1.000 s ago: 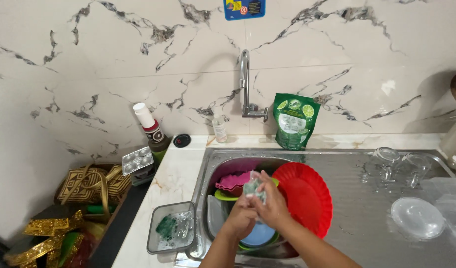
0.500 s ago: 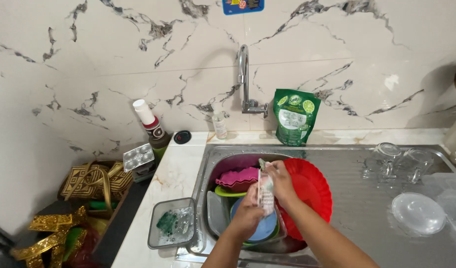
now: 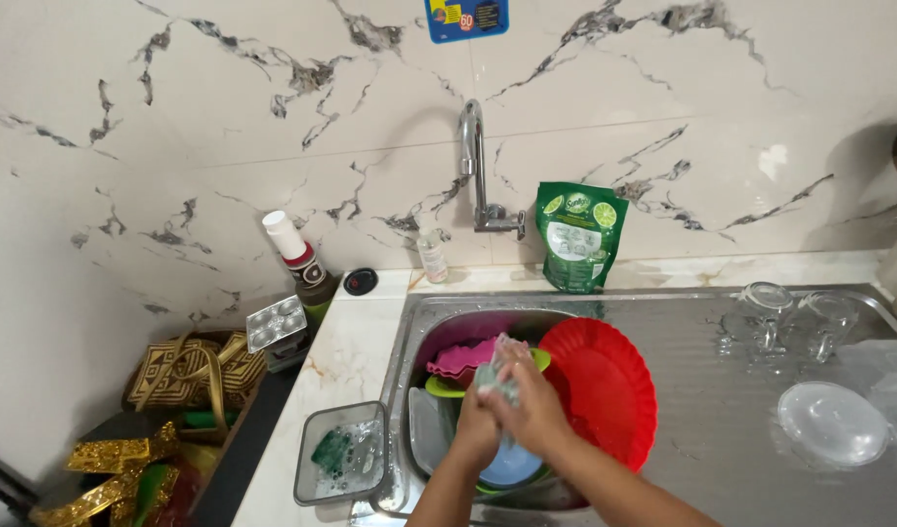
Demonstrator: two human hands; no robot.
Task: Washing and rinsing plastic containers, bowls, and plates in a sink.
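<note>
Both hands met over the steel sink [image 3: 409, 332]: my left hand [image 3: 476, 429] and right hand [image 3: 529, 410] clasped a pale soapy sponge [image 3: 497, 376] above stacked plates. Behind, a green pouch [image 3: 576, 237] leaned on the marble wall; a blue sign [image 3: 466, 18] hung higher.

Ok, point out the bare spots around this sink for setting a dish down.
Free: the steel drainboard between the red ribbed plate and the clear round lid; the marble counter above the square soapy container. Crowded: the sink basin, stacked with dishes.
</note>
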